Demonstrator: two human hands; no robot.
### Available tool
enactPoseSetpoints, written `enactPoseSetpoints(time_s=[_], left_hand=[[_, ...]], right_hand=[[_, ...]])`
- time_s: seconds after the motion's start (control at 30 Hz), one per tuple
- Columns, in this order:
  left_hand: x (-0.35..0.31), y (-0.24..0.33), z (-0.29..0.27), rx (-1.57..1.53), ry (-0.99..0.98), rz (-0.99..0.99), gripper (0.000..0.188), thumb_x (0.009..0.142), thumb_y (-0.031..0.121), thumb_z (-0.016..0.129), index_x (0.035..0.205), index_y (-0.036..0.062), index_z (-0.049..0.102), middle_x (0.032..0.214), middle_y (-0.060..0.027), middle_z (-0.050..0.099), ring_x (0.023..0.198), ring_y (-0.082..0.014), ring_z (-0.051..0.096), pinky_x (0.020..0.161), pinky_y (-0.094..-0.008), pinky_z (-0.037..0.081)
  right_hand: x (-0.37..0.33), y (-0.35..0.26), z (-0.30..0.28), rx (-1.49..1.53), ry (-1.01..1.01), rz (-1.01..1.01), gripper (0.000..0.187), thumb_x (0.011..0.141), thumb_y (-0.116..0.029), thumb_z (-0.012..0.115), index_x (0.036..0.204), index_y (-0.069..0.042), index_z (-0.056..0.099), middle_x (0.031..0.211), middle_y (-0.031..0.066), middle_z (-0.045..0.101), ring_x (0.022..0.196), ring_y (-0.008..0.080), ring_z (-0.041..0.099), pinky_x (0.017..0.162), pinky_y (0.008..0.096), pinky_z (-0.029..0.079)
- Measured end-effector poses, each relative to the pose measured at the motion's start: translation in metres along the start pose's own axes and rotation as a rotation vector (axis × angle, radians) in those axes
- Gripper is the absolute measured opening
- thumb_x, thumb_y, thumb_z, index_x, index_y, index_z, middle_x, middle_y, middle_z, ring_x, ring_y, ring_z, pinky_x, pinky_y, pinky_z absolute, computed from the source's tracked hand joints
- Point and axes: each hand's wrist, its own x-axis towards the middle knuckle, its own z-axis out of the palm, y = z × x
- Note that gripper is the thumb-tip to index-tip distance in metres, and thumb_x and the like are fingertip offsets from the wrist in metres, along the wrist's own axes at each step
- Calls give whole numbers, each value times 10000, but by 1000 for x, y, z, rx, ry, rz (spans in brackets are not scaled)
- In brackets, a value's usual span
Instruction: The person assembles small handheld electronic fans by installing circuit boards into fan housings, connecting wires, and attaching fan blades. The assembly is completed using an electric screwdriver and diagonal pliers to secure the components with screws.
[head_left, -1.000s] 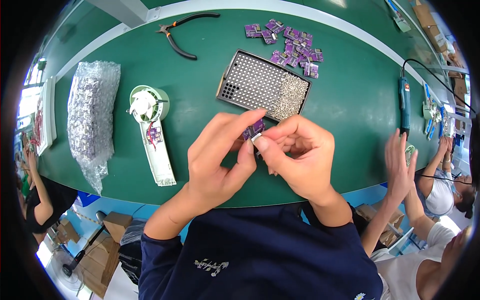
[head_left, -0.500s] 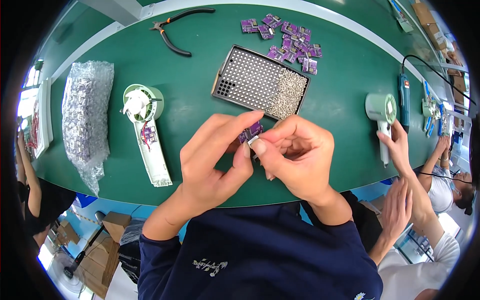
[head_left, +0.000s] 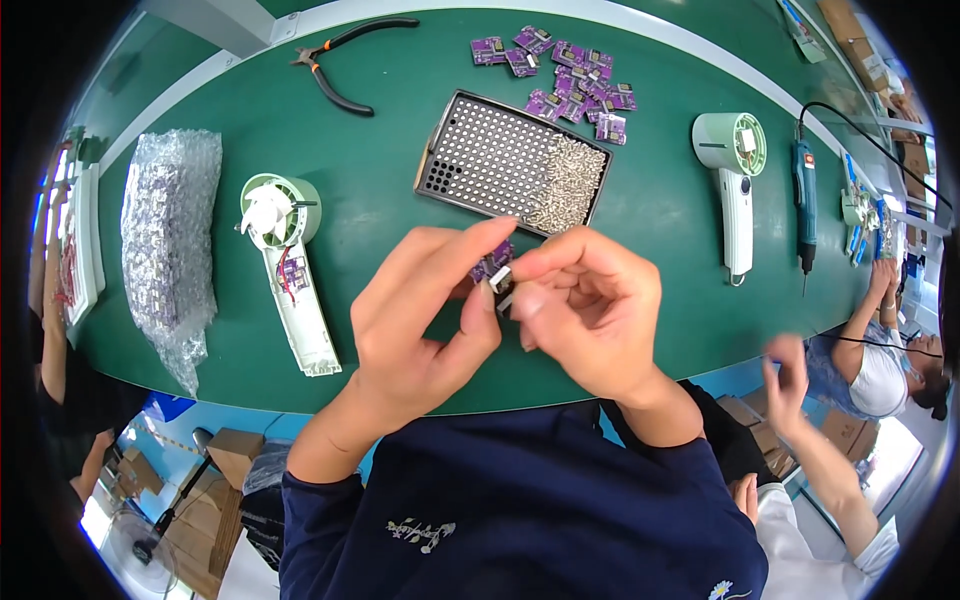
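Above the table's near edge, my left hand [head_left: 425, 315] grips a small purple circuit board [head_left: 490, 262] between thumb and fingers. A white connector shows on the board's near side. My right hand [head_left: 590, 310] is curled close against it, its thumb and forefinger at a small dark and silver part [head_left: 505, 290] beside the connector; the fingers partly hide how the two meet. Just beyond my hands lies a black screw tray [head_left: 480, 150] with rows of holes and a heap of small silver screws. To the left rests an opened handheld fan [head_left: 290, 270] with a purple board and red wires inside.
Purple boards [head_left: 570, 75] lie in a loose pile at the back. Cutting pliers [head_left: 335, 65] are far left, near a bubble-wrapped bundle [head_left: 170, 250]. At right stand a closed handheld fan [head_left: 735, 190] and an electric screwdriver [head_left: 805, 200]; a co-worker's hand [head_left: 787, 375] is beside the table.
The co-worker has let go of the handheld fan at right, which now lies farther back, and that hand has drawn away. My hands have barely shifted; the white connector shows more clearly.
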Motion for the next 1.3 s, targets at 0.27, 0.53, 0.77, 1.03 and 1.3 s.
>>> enactPoseSetpoints(time_s=[0.27, 0.53, 0.77, 1.03, 1.3], left_hand=[[1, -3, 6, 335, 62, 174, 498, 739, -146, 627, 1222, -25, 650, 939, -123, 642, 709, -190, 629, 603, -284, 525], [3, 2, 11, 465, 12, 225, 495, 736, -141, 639, 1212, -7, 658, 953, -127, 644, 765, -239, 649, 645, -316, 537], [-2, 6, 15, 463, -44, 256, 467, 750, -122, 653, 1208, -30, 653, 992, -146, 644, 812, -262, 657, 684, -339, 537], [-4, 7, 16, 367, -72, 260, 439, 756, -123, 638, 1188, -50, 655, 980, -155, 652, 830, -265, 656, 688, -326, 532], [-9, 2, 5, -219, 30, -156, 387, 905, -101, 489, 1284, -88, 566, 1054, -103, 543, 869, -145, 614, 758, -276, 537]], right_hand=[[-2, -1, -2, -403, 84, -245, 107, 859, 50, 668, 963, 70, 653, 812, 68, 698, 705, 79, 661, 649, 210, 539], [-4, -5, -3, -433, 49, 1, 87, 851, -18, 719, 914, 31, 686, 757, 45, 705, 679, 53, 655, 613, 204, 531], [-8, -12, -11, -601, 16, -134, 87, 775, -72, 728, 778, -25, 655, 620, 31, 636, 530, 85, 586, 511, 233, 464], [-7, -4, -17, -707, 45, -361, 134, 704, -54, 723, 695, -61, 589, 551, -8, 496, 491, 94, 447, 465, 260, 355], [48, -9, -55, -213, 53, -228, 15, 843, -42, 648, 857, -35, 647, 799, -23, 628, 720, 45, 551, 636, 215, 457]])
